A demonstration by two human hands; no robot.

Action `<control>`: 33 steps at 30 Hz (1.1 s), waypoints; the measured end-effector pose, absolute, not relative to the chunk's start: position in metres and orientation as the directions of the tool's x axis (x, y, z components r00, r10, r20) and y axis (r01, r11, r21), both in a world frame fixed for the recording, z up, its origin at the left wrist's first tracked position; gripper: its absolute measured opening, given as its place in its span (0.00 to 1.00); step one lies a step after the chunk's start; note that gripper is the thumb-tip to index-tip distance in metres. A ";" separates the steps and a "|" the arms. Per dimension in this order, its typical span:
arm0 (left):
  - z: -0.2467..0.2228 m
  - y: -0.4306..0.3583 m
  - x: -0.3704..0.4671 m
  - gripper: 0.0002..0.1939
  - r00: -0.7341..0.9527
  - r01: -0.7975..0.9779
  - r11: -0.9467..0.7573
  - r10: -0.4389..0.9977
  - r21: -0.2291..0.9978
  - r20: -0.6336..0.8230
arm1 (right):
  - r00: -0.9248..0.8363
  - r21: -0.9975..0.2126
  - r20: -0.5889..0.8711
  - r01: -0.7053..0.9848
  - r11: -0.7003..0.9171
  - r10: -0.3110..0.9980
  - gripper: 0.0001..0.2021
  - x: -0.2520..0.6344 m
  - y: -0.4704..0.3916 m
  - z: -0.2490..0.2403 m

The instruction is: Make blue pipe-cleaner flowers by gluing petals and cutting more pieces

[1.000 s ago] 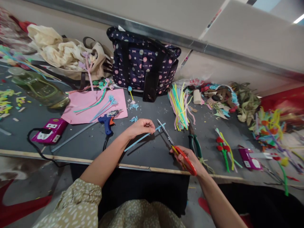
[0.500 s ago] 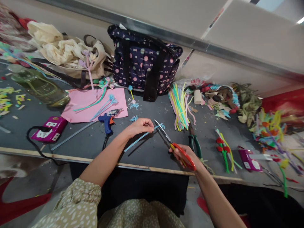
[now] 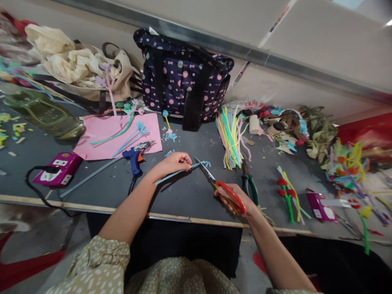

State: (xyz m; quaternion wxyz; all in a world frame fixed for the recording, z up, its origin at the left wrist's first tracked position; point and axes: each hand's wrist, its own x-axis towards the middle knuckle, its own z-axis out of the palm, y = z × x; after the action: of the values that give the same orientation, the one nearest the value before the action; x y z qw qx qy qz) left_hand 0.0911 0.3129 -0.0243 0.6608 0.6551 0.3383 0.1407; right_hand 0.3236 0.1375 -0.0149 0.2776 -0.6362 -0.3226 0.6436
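My left hand [image 3: 177,162] pinches a blue pipe cleaner [image 3: 170,177] whose long end slants down to the left. Its other end reaches between the blades of orange-handled scissors [image 3: 230,196]. My right hand [image 3: 230,199] grips the scissors by their handles, blades pointing up and left. Short blue snippets [image 3: 207,164] are just beyond the blades. Behind my left hand lie a few more blue pieces [image 3: 169,153], partly hidden. A blue glue gun [image 3: 133,159] rests left of that hand.
A bundle of coloured pipe cleaners [image 3: 231,141] and green-handled pliers [image 3: 250,183] lie to the right. Pink paper [image 3: 88,139] is at the left, near a purple box [image 3: 59,169] and a green bottle [image 3: 39,112]. A polka-dot bag [image 3: 180,77] with a phone [image 3: 192,110] stands behind.
Both hands have shifted slightly left, with the pipe cleaner and scissors. The pipe cleaner now lies flatter, and the blades are farther along it, with snippets past them. The whole view has drifted a little.
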 end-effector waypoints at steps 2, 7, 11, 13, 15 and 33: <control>-0.024 0.315 0.090 0.08 0.735 0.273 0.092 0.622 0.958 -0.269 | -0.035 -0.775 -0.632 0.055 -0.629 0.775 0.24 0.323 0.140 -0.017; -0.026 0.318 0.088 0.09 0.746 0.290 0.061 0.611 0.955 -0.266 | -0.063 -0.790 -0.613 0.042 -0.612 0.787 0.24 0.324 0.141 -0.020; -0.027 0.319 0.087 0.10 0.750 0.292 0.070 0.603 0.954 -0.274 | -0.075 -0.808 -0.588 0.017 -0.589 0.805 0.24 0.325 0.141 -0.019; -0.027 0.319 0.087 0.10 0.750 0.292 0.065 0.604 0.954 -0.271 | -0.075 -0.814 -0.580 0.004 -0.581 0.811 0.24 0.326 0.141 -0.020; -0.025 0.319 0.086 0.10 0.749 0.294 0.056 0.607 0.954 -0.266 | -0.083 -0.819 -0.572 -0.007 -0.574 0.816 0.23 0.327 0.142 -0.022; -0.036 0.326 0.081 0.12 0.776 0.227 0.049 0.595 0.973 -0.211 | -0.103 -0.851 -0.518 -0.041 -0.524 0.849 0.23 0.325 0.141 -0.030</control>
State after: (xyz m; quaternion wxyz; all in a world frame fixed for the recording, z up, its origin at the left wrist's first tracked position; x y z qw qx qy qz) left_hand 0.0812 0.3257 -0.0357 0.6572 0.6751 0.3044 0.1399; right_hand 0.3254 0.1413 -0.0299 0.3399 -0.5772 -0.3498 0.6549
